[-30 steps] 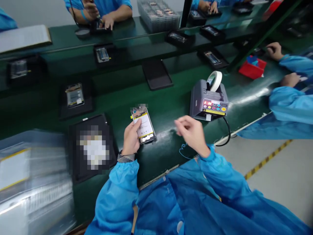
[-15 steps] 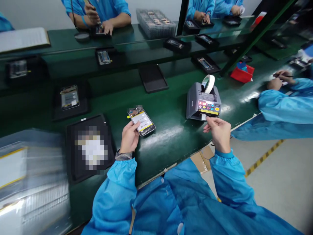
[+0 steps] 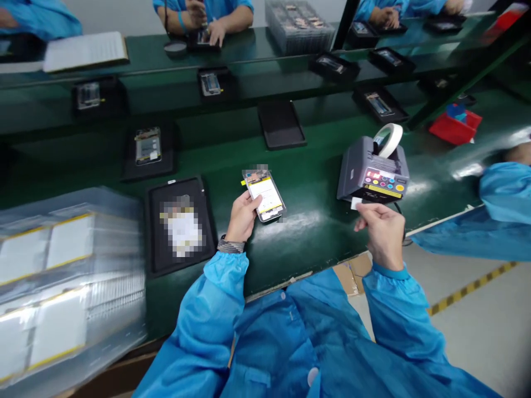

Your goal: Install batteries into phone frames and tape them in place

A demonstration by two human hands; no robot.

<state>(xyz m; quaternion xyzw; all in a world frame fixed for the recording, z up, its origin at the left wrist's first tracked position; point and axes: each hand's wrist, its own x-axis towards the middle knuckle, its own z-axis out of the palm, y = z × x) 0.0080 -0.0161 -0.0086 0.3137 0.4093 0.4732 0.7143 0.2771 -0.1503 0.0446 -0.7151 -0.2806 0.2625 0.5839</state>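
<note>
My left hand (image 3: 244, 214) is closed around an opened smartphone (image 3: 265, 198), the thumb resting on its white battery. Circuit parts show at the phone's upper end, and a small yellow tab sticks out at its left side. My right hand (image 3: 382, 225) pinches a small piece of white tape (image 3: 355, 203) between thumb and fingertips. That hand is just in front of a grey tape dispenser (image 3: 371, 171) with coloured buttons. A roll of white tape (image 3: 390, 141) stands in the top of the dispenser. Whether the piece still touches the dispenser's outlet I cannot tell.
A black tray (image 3: 209, 243) with a blurred-out device lies left of my left hand. Clear plastic trays of batteries (image 3: 120, 232) fill the lower left. Another black tray (image 3: 282, 126) lies behind the phone. Co-workers sit opposite and at right, near a red box (image 3: 456, 126).
The view has swung left, so the bench things appear further right. My right hand now has the tape piece at its fingertips, lower at the dispenser's front. My left hand keeps hold of the smartphone.
</note>
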